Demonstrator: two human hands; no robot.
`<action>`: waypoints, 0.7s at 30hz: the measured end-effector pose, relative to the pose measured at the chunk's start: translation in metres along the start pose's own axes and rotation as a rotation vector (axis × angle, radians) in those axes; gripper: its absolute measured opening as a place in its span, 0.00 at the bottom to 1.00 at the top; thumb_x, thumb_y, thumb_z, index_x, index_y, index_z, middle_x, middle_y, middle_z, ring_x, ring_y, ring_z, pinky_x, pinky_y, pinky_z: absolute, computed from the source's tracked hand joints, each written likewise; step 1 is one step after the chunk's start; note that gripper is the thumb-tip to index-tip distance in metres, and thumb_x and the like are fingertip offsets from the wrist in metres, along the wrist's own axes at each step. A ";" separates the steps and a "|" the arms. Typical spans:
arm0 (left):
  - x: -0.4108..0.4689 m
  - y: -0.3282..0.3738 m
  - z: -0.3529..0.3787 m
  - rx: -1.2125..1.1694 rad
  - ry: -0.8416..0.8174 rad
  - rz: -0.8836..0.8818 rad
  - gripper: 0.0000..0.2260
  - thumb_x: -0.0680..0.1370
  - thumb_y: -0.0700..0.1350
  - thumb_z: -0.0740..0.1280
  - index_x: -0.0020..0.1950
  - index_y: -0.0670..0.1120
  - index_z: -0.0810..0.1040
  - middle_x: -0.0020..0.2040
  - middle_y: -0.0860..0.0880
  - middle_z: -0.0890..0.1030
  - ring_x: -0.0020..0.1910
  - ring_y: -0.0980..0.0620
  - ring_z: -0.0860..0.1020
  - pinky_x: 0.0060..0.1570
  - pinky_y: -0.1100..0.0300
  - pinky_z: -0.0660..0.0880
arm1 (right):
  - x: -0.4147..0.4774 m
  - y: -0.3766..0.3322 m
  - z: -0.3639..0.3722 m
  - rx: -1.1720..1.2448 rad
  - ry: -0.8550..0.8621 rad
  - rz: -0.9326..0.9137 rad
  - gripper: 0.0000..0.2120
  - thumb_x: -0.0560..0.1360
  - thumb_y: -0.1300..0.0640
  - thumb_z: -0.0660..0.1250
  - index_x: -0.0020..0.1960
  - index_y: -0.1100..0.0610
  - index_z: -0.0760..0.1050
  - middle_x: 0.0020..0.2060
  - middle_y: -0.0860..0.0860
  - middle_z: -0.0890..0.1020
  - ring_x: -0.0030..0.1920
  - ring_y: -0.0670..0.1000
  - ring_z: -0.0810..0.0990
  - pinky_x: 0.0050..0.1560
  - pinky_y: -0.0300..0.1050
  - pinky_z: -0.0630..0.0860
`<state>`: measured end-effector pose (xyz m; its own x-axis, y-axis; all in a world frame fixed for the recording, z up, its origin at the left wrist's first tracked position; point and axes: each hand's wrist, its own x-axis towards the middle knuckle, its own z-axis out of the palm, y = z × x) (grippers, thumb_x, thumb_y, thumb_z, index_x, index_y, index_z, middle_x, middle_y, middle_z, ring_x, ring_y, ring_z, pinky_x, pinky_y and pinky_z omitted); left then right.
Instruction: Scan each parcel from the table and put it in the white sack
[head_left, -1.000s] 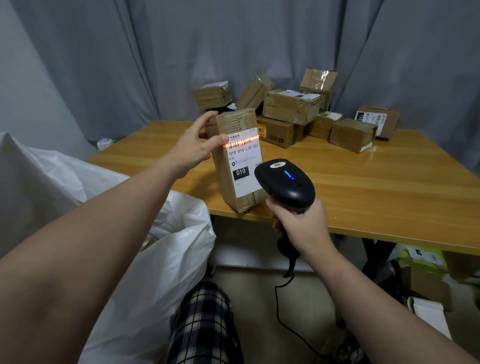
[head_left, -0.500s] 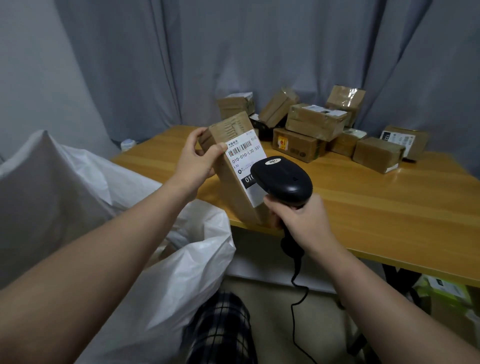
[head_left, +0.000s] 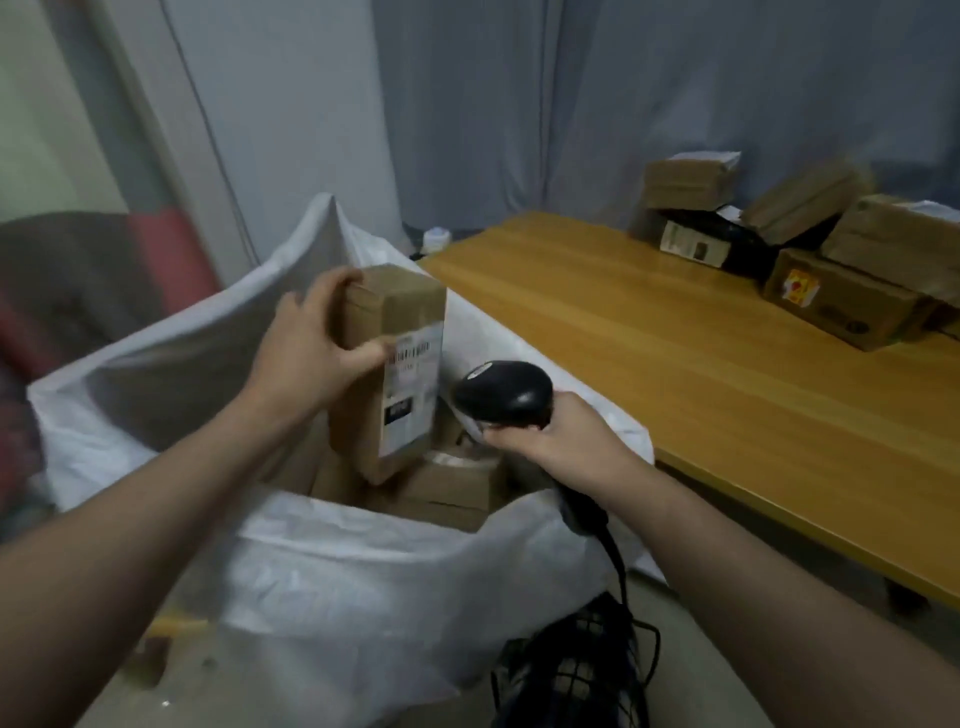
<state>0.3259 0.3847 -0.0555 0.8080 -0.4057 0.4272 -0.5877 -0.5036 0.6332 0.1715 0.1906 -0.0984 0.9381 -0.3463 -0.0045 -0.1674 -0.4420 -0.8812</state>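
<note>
The parcel (head_left: 390, 364) hangs upright over the open sack (head_left: 363, 561), the left hand (head_left: 306, 358) gripping its top. Dropped from there, I reckon it could bounce off the boxes (head_left: 457, 483) inside. The right hand (head_left: 550, 436), wrapped round the scanner (head_left: 503, 392), also crowds the sack's mouth.

Mouth of white sack (head_left: 363, 545) open wide; parcels (head_left: 457, 486) piled inside; table (head_left: 675, 364) just beside.

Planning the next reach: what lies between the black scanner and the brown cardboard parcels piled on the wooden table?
Head view: only the white sack's rim and bare wooden tabletop separate the black handheld scanner from the brown cardboard parcel pile.
</note>
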 end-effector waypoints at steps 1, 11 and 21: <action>-0.003 -0.006 -0.007 0.239 -0.094 0.006 0.32 0.69 0.56 0.73 0.69 0.58 0.65 0.56 0.46 0.71 0.53 0.46 0.75 0.53 0.55 0.74 | 0.005 0.002 0.012 -0.042 -0.050 0.007 0.13 0.69 0.49 0.75 0.52 0.51 0.81 0.43 0.49 0.84 0.46 0.46 0.81 0.48 0.43 0.77; -0.014 -0.043 0.043 0.964 -0.887 -0.162 0.20 0.75 0.58 0.66 0.64 0.51 0.76 0.59 0.47 0.78 0.57 0.45 0.77 0.53 0.54 0.75 | 0.010 0.017 0.028 -0.008 -0.018 0.116 0.08 0.70 0.52 0.74 0.47 0.53 0.79 0.37 0.51 0.84 0.39 0.49 0.83 0.44 0.46 0.79; 0.003 0.105 0.107 0.561 -0.518 0.342 0.21 0.80 0.55 0.60 0.71 0.49 0.68 0.64 0.43 0.72 0.60 0.42 0.73 0.55 0.50 0.72 | -0.033 0.024 -0.082 0.295 0.428 0.179 0.14 0.73 0.56 0.71 0.49 0.67 0.75 0.33 0.59 0.78 0.28 0.56 0.79 0.33 0.48 0.78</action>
<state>0.2625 0.2493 -0.0569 0.5401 -0.8357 0.1000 -0.8415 -0.5381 0.0483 0.1117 0.1238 -0.0805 0.6852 -0.7278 -0.0282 -0.1630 -0.1155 -0.9798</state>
